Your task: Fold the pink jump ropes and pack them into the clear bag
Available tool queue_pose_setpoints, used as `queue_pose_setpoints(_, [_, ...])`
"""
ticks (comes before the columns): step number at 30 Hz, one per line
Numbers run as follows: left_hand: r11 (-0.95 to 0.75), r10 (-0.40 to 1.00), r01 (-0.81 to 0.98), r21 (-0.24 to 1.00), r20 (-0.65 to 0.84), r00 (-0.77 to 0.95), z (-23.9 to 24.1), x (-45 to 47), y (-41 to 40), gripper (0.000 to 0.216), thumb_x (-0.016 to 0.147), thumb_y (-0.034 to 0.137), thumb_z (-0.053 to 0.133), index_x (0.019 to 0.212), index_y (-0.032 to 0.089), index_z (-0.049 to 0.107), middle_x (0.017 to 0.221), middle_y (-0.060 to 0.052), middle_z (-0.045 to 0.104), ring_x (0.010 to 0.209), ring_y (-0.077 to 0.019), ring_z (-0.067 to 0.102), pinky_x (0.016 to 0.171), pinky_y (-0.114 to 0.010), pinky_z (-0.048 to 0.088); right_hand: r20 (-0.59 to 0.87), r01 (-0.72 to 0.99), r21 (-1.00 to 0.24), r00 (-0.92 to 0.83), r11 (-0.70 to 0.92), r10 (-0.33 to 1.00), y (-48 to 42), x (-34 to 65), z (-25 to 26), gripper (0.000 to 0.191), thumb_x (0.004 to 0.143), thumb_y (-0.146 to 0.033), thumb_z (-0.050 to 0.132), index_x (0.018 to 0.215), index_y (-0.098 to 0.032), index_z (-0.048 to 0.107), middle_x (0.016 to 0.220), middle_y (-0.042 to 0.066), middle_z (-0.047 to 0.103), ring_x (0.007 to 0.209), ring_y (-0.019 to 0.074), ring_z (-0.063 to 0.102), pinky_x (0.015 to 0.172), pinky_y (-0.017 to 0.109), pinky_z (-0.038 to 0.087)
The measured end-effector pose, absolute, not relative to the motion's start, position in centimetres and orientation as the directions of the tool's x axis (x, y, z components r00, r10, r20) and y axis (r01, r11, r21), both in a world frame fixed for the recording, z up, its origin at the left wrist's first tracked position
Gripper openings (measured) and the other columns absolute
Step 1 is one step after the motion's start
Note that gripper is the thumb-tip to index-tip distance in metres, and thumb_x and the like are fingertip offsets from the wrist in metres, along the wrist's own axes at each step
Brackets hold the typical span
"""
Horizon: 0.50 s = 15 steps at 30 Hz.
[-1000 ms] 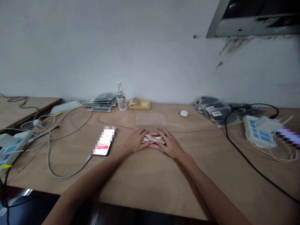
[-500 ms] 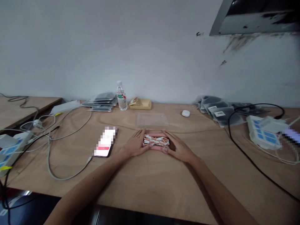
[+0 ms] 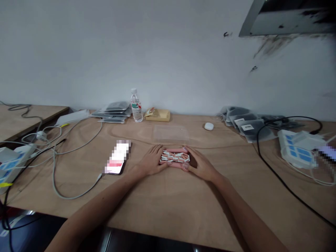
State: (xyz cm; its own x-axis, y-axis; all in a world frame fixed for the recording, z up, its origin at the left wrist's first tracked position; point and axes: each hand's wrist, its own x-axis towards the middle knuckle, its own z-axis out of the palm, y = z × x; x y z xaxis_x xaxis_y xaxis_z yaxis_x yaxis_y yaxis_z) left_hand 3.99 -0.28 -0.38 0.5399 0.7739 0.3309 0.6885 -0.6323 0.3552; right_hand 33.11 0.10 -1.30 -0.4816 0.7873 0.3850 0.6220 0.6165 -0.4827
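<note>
A small pink box [image 3: 176,165] lies on the wooden table in front of me, filled with short white and orange-pink sticks [image 3: 175,157] whose kind I cannot make out. My left hand [image 3: 152,162] grips its left end, thumb along the near side and fingers at the far side. Around the right end, my right hand [image 3: 201,164] is curved in the same way, its thumb at the near right corner. Both palms stay low by the tabletop. Just beyond the box lies a flat clear plastic piece [image 3: 171,133].
To the left are a phone [image 3: 118,157] on a charging cable and a power strip [image 3: 16,164]. Along the wall stand a water bottle [image 3: 137,106], a yellow tray [image 3: 162,116] and grey packets [image 3: 115,110]. Rightward are a white case [image 3: 209,126], more packets [image 3: 248,122] and a black cable [image 3: 273,178].
The camera view has shifted very slightly. Both hands keep the same hold on the pink box, and nothing on the table has visibly moved.
</note>
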Motion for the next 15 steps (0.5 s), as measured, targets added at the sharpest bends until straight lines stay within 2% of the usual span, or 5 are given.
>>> queue_pose_setpoints(6, [-0.634,0.772,0.689,0.351,0.335,0.541,-0.25,4.06,-0.36,0.065,0.096,0.06,0.048,0.141,0.013,0.044,0.145,-0.02,0.051,0.139,-0.0339,0.045,0.116,-0.05,0.038,0.379,0.616,-0.498,-0.479,0.611,0.792,0.04,33.08,-1.19,0.078,0.09,-0.05,0.063,0.157,-0.025,0.032,0.153,0.016,0.049,0.138,0.0349,0.049,0.111,0.057,0.042])
queue_pose_setpoints(15, [-0.637,0.769,0.691,0.341,0.339,0.542,-0.51,4.01,-0.22,0.064,0.096,0.06,0.048,0.142,0.016,0.044,0.146,-0.019,0.05,0.138,-0.0332,0.045,0.116,-0.051,0.038,0.381,0.629,-0.478,-0.481,0.614,0.79,0.18,33.18,-1.5,0.078,0.091,-0.053,0.061,0.157,-0.022,0.033,0.152,0.018,0.049,0.138,0.0356,0.049,0.111,0.057,0.042])
